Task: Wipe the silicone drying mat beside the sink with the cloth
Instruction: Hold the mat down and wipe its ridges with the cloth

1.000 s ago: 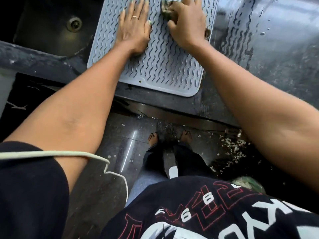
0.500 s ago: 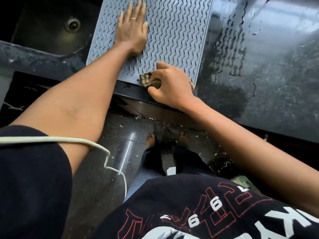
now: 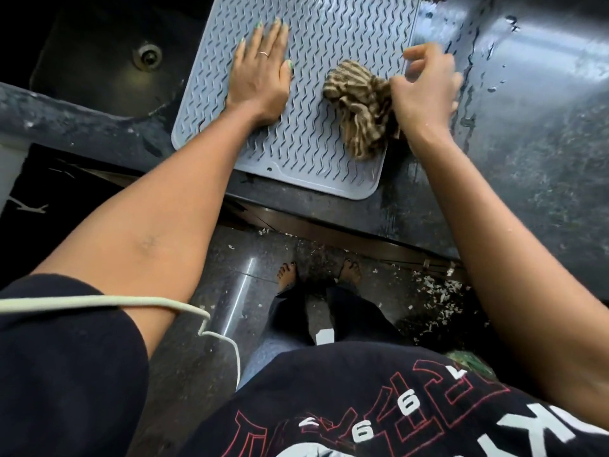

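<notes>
Mat [image 3: 306,153]: left hand [image 3: 263,74] flat; right hand [image 3: 425,84] gripping cloth [image 3: 359,103].

Dark wet counter [image 3: 527,179] — grey mat [image 3: 309,153] flat on it, seemingly overhanging front edge.

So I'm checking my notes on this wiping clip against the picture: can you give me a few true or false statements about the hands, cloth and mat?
1. The left hand lies flat on the mat. True.
2. The right hand holds a striped cloth. True.
3. The cloth lies in the sink. False: it rests on the mat's right part.
4. The mat is red. False: it is grey, with wavy ridges.
5. The left hand wears a ring. True.
</notes>
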`<control>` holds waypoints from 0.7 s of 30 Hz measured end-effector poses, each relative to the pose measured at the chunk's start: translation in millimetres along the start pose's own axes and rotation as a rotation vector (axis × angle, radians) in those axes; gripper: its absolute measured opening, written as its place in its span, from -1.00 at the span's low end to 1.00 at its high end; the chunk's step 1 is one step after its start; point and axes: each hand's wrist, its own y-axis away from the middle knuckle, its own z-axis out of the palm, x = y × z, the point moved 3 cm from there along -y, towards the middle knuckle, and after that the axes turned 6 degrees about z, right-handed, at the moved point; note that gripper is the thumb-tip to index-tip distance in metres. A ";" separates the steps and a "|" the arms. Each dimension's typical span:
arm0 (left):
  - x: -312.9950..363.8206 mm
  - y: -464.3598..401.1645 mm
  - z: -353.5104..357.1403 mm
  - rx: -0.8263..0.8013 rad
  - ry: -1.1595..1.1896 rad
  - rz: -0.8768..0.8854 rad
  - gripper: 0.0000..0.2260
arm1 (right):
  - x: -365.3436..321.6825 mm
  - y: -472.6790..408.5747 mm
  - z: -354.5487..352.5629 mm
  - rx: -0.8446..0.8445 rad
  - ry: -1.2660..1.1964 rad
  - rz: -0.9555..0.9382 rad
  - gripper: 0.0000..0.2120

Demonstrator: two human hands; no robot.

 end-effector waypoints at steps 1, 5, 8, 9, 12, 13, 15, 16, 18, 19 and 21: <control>-0.6 -0.4 0.1 0.003 -0.003 -0.003 -0.49 | -3.3 2.4 -2.1 0.122 0.016 -0.079 -0.72; 0.7 0.3 0.4 0.008 -0.011 -0.005 -0.49 | -14.6 16.0 20.8 -0.078 0.179 -0.446 -0.68; -1.8 -2.7 -5.9 0.055 -0.005 0.001 -0.49 | -10.8 29.2 38.4 -0.149 0.501 -0.587 -0.48; -3.3 -4.7 -9.2 0.092 0.002 -0.001 -0.51 | -8.8 29.5 39.8 -0.128 0.540 -0.588 -0.47; -8.3 -17.8 -16.9 0.189 -0.004 -0.010 -0.57 | -6.7 24.7 39.7 -0.168 0.521 -0.567 -0.43; -10.9 -24.7 -18.1 0.199 -0.010 -0.025 -0.58 | -6.7 22.6 40.2 -0.191 0.526 -0.570 -0.41; -17.3 -39.3 -18.5 0.180 -0.014 -0.056 -0.56 | -6.6 20.5 39.9 -0.205 0.542 -0.587 -0.40; -21.0 -47.1 -18.1 0.150 -0.016 -0.064 -0.54 | -6.4 20.2 39.1 -0.204 0.540 -0.595 -0.41; -27.9 -67.8 -18.2 0.073 -0.003 -0.072 -0.50 | -6.3 14.4 37.8 -0.180 0.506 -0.599 -0.42; -30.7 -75.5 -17.0 0.037 0.008 -0.075 -0.47 | -5.5 12.8 37.3 -0.163 0.478 -0.590 -0.43; -34.8 -88.3 -14.1 0.009 0.018 -0.068 -0.44 | -5.3 11.1 37.4 -0.115 0.432 -0.578 -0.47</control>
